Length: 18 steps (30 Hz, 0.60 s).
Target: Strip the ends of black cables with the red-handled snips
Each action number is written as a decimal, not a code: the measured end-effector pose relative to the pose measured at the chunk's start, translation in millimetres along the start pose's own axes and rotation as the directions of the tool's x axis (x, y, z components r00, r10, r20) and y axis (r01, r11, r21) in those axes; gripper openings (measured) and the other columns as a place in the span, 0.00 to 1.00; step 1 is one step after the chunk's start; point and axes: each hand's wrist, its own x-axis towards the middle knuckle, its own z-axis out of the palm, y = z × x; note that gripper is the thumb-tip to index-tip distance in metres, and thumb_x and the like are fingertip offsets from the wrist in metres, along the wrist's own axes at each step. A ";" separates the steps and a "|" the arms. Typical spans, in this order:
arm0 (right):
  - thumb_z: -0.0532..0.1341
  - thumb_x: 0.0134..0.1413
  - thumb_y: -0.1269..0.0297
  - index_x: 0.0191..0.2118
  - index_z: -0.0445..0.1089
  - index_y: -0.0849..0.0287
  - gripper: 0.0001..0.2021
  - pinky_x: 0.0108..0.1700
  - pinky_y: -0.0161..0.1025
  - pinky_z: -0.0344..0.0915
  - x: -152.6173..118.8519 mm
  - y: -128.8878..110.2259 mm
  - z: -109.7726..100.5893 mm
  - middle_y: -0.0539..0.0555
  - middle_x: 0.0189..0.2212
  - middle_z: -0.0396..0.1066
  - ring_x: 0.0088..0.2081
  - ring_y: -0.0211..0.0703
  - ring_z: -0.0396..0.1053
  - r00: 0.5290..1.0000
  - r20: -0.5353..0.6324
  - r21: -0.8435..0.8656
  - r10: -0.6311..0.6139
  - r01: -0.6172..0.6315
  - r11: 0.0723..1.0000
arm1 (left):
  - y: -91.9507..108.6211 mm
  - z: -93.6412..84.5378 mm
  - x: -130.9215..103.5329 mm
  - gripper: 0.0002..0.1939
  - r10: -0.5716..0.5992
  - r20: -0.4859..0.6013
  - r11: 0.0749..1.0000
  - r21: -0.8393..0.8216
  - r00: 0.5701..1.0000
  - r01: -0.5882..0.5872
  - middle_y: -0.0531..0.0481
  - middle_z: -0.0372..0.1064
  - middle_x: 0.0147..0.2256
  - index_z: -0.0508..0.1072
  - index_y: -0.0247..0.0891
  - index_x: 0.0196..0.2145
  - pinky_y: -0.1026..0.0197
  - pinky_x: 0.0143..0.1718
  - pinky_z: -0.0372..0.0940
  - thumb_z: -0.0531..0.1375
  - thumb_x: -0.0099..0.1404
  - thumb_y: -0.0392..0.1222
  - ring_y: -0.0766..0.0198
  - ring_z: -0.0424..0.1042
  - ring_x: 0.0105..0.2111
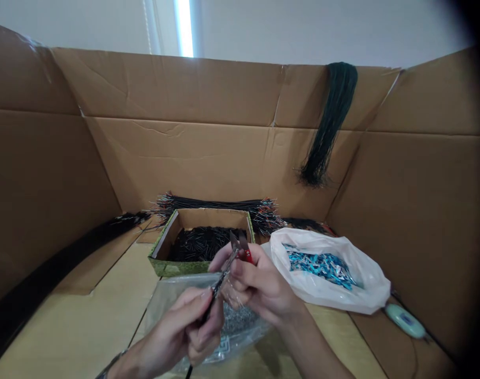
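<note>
My left hand (198,321) is closed around a thin black cord (215,296), whose lower end hangs below the fist. The cord slants up to my right hand (259,284), which is closed on a pair of red-handled thread snips (245,253). Their dark blades point up and stand slightly apart, above the pinching thumb and finger. Something silvery or clear lies along the cord's upper part between the two hands; I cannot make out what it is. Beneath the hands lies a clear plastic bag (172,287) with small silvery pieces in it, partly hidden.
Behind the hands stands a green-sided box (166,267) of short black pieces. Bundled black cords (216,204) lie beyond it. A white bag (303,292) of blue shiny pieces and a mint-green device (404,321) are at right. Dark green threads (336,110) hang over the cardboard wall (184,152).
</note>
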 end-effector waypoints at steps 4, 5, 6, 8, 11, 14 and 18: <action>0.70 0.54 0.52 0.32 0.74 0.59 0.14 0.18 0.31 0.46 1.7 5.7 1.5 0.37 0.14 0.44 0.14 0.28 0.40 1.000 0.019 0.145 -0.023 0.020 0.989 | 4.3 2.7 -4.7 0.29 -0.010 -0.014 0.998 0.061 1.000 0.011 0.58 0.50 0.15 0.62 0.39 0.19 0.64 0.16 0.41 0.61 0.65 0.64 0.71 0.47 0.14; 0.70 0.54 0.53 0.32 0.74 0.59 0.13 0.17 0.31 0.45 1.5 5.7 2.9 0.36 0.13 0.43 0.14 0.28 0.39 1.000 0.001 0.155 -0.022 0.021 0.988 | 6.1 2.9 -6.4 0.30 -0.013 -0.022 0.995 0.100 1.000 0.015 0.57 0.50 0.15 0.62 0.39 0.18 0.63 0.17 0.41 0.61 0.65 0.65 0.71 0.48 0.15; 0.69 0.54 0.55 0.32 0.74 0.59 0.12 0.17 0.30 0.45 1.1 5.0 4.6 0.36 0.13 0.44 0.14 0.28 0.39 1.000 -0.015 0.151 -0.017 0.020 0.988 | 7.9 2.8 -8.2 0.31 -0.021 -0.033 0.988 0.152 0.999 0.026 0.56 0.50 0.16 0.62 0.39 0.18 0.63 0.18 0.42 0.60 0.64 0.66 0.70 0.49 0.15; 0.69 0.54 0.58 0.31 0.75 0.60 0.10 0.17 0.30 0.42 0.0 2.6 7.8 0.37 0.13 0.46 0.15 0.28 0.40 0.999 -0.040 0.116 -0.011 0.015 0.993 | 11.0 1.7 -11.3 0.32 -0.044 -0.056 0.962 0.268 0.997 0.058 0.56 0.51 0.16 0.63 0.39 0.18 0.62 0.20 0.43 0.59 0.64 0.70 0.69 0.50 0.16; 0.69 0.54 0.60 0.31 0.76 0.60 0.08 0.18 0.30 0.42 -1.5 -0.6 9.9 0.39 0.13 0.50 0.15 0.28 0.42 0.998 -0.054 0.072 -0.015 0.019 0.997 | 13.5 0.2 -14.4 0.33 -0.037 -0.077 0.918 0.392 0.996 0.064 0.54 0.52 0.16 0.64 0.39 0.18 0.61 0.22 0.45 0.56 0.64 0.72 0.67 0.52 0.17; 0.69 0.55 0.61 0.31 0.77 0.60 0.08 0.18 0.31 0.42 -2.5 -0.9 7.8 0.41 0.15 0.54 0.16 0.28 0.45 0.996 -0.088 -0.058 -0.024 0.019 0.998 | 15.6 1.3 -15.8 0.34 0.026 -0.097 0.879 0.476 0.995 0.023 0.52 0.54 0.17 0.66 0.39 0.19 0.60 0.23 0.46 0.54 0.65 0.72 0.65 0.53 0.19; 0.67 0.59 0.58 0.31 0.78 0.60 0.11 0.18 0.32 0.42 -4.4 -1.0 4.1 0.43 0.17 0.56 0.17 0.29 0.47 0.989 -0.122 -0.322 -0.086 0.043 0.946 | 20.3 4.2 -16.1 0.35 0.080 -0.115 0.818 0.575 0.990 0.000 0.51 0.56 0.19 0.70 0.38 0.20 0.60 0.25 0.49 0.52 0.65 0.72 0.62 0.55 0.21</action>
